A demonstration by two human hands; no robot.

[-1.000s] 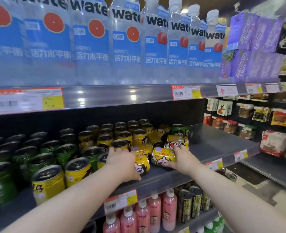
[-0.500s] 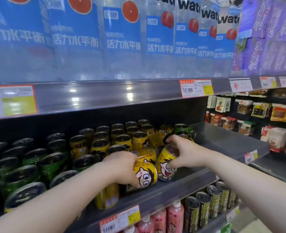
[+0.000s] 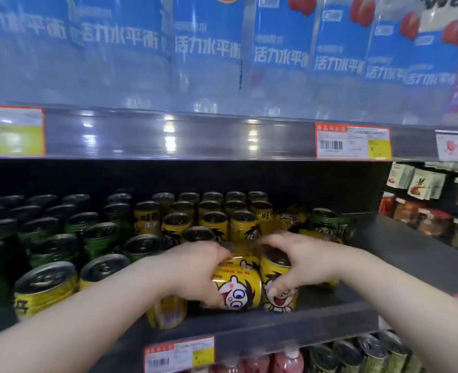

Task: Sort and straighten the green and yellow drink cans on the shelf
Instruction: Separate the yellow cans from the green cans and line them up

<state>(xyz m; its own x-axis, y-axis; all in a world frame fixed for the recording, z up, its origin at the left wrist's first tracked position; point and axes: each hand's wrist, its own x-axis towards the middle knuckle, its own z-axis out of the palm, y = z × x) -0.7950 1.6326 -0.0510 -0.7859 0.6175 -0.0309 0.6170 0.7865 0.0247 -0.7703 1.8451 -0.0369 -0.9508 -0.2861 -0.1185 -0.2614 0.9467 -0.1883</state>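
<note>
Head: left fingers (image 3: 209, 295) wrap tipped yellow can (image 3: 238, 289) — right fingers (image 3: 285, 283) clasp upright can (image 3: 277, 301).

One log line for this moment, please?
left hand grips left yellow can | right hand grips right yellow can | on shelf

chg | R hand (image 3: 303, 261) stood yellow can (image 3: 274, 300) upright (was on side)

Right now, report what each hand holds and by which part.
Left hand grips the left yellow can around its body; right hand grips the neighbouring upright yellow can at its top rim and side.
</note>
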